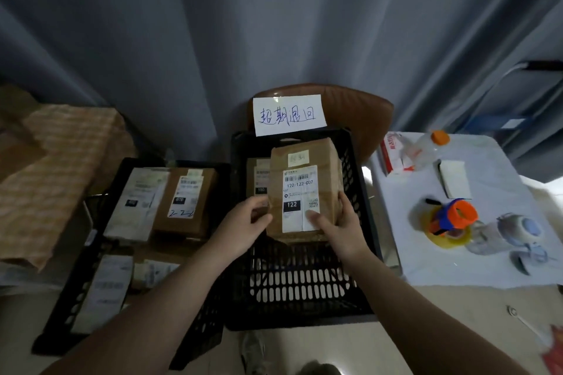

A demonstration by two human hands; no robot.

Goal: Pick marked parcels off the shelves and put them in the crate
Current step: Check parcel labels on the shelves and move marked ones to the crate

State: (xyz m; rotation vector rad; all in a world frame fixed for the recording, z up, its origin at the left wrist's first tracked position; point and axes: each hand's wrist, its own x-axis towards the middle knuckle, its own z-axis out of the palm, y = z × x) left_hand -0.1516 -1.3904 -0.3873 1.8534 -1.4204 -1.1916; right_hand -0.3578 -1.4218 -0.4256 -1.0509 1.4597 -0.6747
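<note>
Head view: both hands, left hand (248, 224) and right hand (338, 222), are gripping the parcel (304, 189) above the crate (359, 192); loosening early risks it tipping onto the rim.

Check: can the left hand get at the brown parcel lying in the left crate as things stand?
Probably not right away. The left hand is gripping the parcel marked 122 together with the right hand. Nothing covers the brown parcel in the left crate, so once freed it could likely reach.

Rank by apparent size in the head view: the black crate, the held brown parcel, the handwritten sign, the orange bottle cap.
1. Black crate
2. Brown parcel
3. Handwritten sign
4. Orange bottle cap
</note>
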